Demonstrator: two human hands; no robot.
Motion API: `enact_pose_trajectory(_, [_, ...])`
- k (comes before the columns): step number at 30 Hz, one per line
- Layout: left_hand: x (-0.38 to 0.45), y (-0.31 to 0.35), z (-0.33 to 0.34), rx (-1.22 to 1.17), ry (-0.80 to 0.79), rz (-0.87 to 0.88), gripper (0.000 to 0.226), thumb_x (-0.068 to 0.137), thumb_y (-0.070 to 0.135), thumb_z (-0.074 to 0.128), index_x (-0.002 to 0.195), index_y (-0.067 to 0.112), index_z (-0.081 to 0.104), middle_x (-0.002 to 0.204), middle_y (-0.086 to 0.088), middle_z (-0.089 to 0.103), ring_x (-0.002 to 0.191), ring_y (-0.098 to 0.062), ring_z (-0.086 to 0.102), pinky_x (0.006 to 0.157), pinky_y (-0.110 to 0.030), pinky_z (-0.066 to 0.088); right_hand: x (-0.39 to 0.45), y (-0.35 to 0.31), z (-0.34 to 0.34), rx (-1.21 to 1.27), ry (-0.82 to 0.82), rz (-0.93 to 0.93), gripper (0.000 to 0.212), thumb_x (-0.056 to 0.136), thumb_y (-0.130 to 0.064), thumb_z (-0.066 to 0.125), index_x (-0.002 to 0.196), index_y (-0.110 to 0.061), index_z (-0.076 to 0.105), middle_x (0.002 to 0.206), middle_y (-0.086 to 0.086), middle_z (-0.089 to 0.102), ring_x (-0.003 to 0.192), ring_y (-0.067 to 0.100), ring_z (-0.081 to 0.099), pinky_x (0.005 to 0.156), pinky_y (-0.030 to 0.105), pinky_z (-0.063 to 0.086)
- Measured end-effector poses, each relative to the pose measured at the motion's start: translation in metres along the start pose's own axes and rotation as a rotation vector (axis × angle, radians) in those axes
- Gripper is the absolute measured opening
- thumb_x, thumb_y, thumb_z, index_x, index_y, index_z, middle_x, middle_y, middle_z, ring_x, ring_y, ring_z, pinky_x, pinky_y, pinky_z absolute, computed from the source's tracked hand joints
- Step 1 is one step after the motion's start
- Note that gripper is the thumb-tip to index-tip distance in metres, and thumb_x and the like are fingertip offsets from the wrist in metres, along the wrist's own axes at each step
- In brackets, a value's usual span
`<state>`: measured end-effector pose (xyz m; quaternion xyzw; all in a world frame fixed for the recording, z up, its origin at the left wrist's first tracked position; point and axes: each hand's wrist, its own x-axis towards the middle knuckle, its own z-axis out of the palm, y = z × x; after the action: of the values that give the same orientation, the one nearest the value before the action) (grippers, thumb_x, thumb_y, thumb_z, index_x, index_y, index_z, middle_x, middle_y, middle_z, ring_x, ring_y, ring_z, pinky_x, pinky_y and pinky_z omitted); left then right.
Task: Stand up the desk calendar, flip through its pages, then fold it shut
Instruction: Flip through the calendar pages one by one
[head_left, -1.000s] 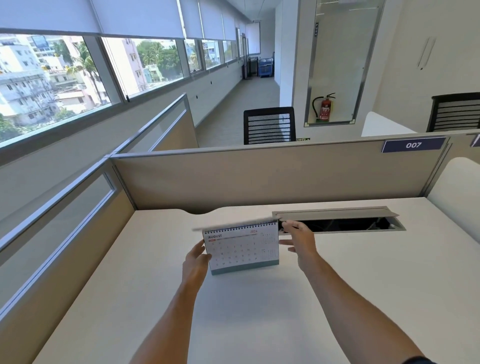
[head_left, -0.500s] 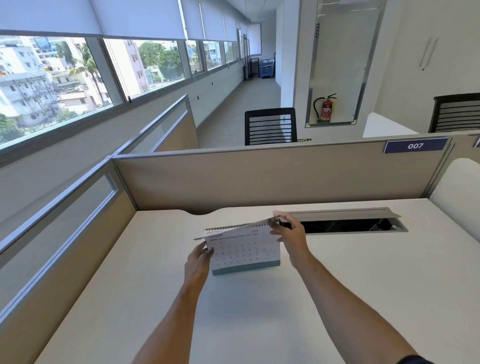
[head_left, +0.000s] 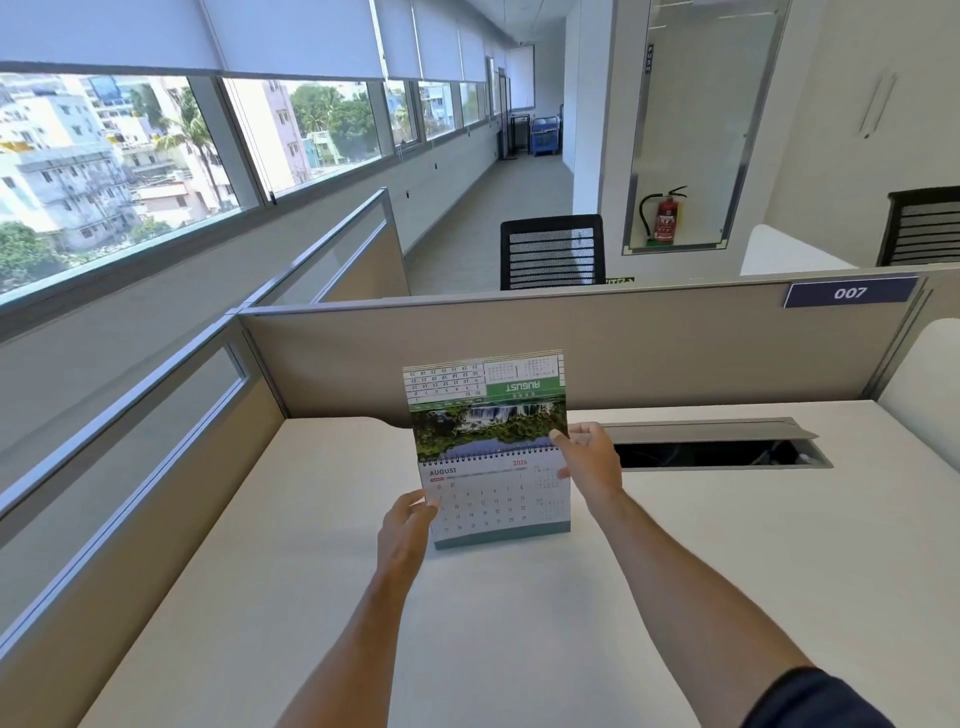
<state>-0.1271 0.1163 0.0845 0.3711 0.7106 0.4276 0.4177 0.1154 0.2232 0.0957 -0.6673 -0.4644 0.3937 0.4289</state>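
The spiral-bound desk calendar (head_left: 496, 506) stands upright on the white desk (head_left: 519, 623), showing an August date grid toward me. One page (head_left: 485, 405) is raised straight up above the spiral; its face carries a waterfall photo and an upside-down August grid. My right hand (head_left: 589, 462) pinches that page's lower right edge beside the spiral. At the standing calendar's left edge, my left hand (head_left: 408, 530) holds it with thumb on the front.
A beige partition (head_left: 675, 348) labelled 007 closes the desk's far side, another (head_left: 130, 467) runs along the left. An open cable tray (head_left: 717, 449) with a raised flap lies right of the calendar. Black chairs stand beyond the partition.
The page lay nearly flat over the spiral a second ago; my right hand has swung it up to vertical. My left hand stayed at the calendar's left edge.
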Motion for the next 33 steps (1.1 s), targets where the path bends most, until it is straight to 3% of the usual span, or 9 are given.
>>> enact_pose_trajectory(3, [0.001, -0.003, -0.001, 0.008, 0.004, 0.01, 0.064, 0.074, 0.04, 0.053, 0.134, 0.018, 0.058, 0.128, -0.011, 0.068, 0.113, -0.03, 0.061, 0.097, -0.048, 0.052, -0.002, 0.005, -0.001, -0.005, -0.012, -0.014, 0.027, 0.096, -0.038, 0.068, 0.116, -0.022, 0.063, 0.108, -0.006, 0.069, 0.066, 0.015, 0.075, 0.058, 0.028, 0.047])
enact_pose_trajectory(6, [0.002, -0.006, 0.0, 0.015, 0.026, 0.017, 0.059, 0.075, 0.04, 0.054, 0.131, 0.019, 0.06, 0.126, -0.009, 0.069, 0.111, -0.029, 0.062, 0.096, -0.047, 0.053, -0.003, 0.012, -0.001, 0.019, -0.005, -0.025, 0.027, 0.097, -0.031, 0.067, 0.121, -0.019, 0.067, 0.106, -0.004, 0.073, 0.067, 0.013, 0.075, 0.055, 0.024, 0.044])
enact_pose_trajectory(13, [0.008, -0.015, 0.002, 0.07, 0.089, 0.001, 0.037, 0.094, 0.023, 0.062, 0.131, 0.016, 0.057, 0.113, -0.008, 0.073, 0.101, -0.026, 0.068, 0.082, -0.035, 0.048, -0.007, 0.022, -0.001, 0.086, -0.031, -0.024, 0.029, 0.096, -0.028, 0.066, 0.124, -0.018, 0.066, 0.109, -0.002, 0.073, 0.072, 0.02, 0.078, 0.068, 0.033, 0.048])
enact_pose_trajectory(18, [0.011, -0.017, -0.002, 0.077, 0.057, 0.023, 0.011, 0.096, 0.016, 0.058, 0.1, 0.008, 0.064, 0.095, -0.007, 0.076, 0.091, -0.026, 0.072, 0.068, -0.031, 0.051, -0.017, 0.035, -0.009, 0.077, -0.016, 0.0, 0.032, 0.093, -0.032, 0.069, 0.123, -0.023, 0.067, 0.118, -0.006, 0.068, 0.093, 0.02, 0.072, 0.071, 0.032, 0.047])
enact_pose_trajectory(21, [0.014, -0.016, -0.004, 0.064, 0.06, 0.016, 0.019, 0.096, 0.014, 0.058, 0.085, 0.0, 0.063, 0.091, -0.009, 0.076, 0.086, -0.028, 0.07, 0.072, -0.036, 0.053, -0.026, 0.056, -0.016, -0.02, -0.02, 0.064, 0.029, 0.091, -0.044, 0.072, 0.11, -0.022, 0.072, 0.113, -0.011, 0.067, 0.102, 0.017, 0.063, 0.084, 0.035, 0.046])
enact_pose_trajectory(24, [0.016, -0.016, -0.005, 0.047, 0.08, 0.004, 0.024, 0.097, 0.018, 0.059, 0.082, 0.0, 0.065, 0.088, -0.009, 0.075, 0.078, -0.025, 0.066, 0.066, -0.034, 0.049, -0.033, 0.073, -0.025, 0.046, -0.078, 0.133, 0.028, 0.092, -0.045, 0.073, 0.087, -0.017, 0.077, 0.096, -0.006, 0.079, 0.089, 0.019, 0.071, 0.077, 0.036, 0.051])
enact_pose_trajectory(27, [0.017, -0.016, -0.004, 0.045, 0.116, -0.004, 0.028, 0.097, 0.021, 0.059, 0.076, 0.004, 0.063, 0.082, -0.007, 0.074, 0.068, -0.021, 0.061, 0.054, -0.027, 0.043, -0.04, 0.076, -0.033, 0.148, -0.16, 0.143, 0.025, 0.094, -0.031, 0.074, 0.081, -0.011, 0.078, 0.089, 0.003, 0.082, 0.071, 0.017, 0.071, 0.069, 0.034, 0.048])
enact_pose_trajectory(33, [0.015, -0.011, 0.0, 0.023, 0.144, -0.055, 0.026, 0.097, 0.022, 0.059, 0.079, 0.004, 0.061, 0.085, -0.006, 0.073, 0.073, -0.02, 0.067, 0.055, -0.027, 0.047, -0.049, 0.071, -0.04, 0.171, -0.171, 0.082, 0.006, 0.091, -0.006, 0.074, 0.093, -0.005, 0.08, 0.088, 0.006, 0.08, 0.06, 0.006, 0.071, 0.05, 0.013, 0.048])
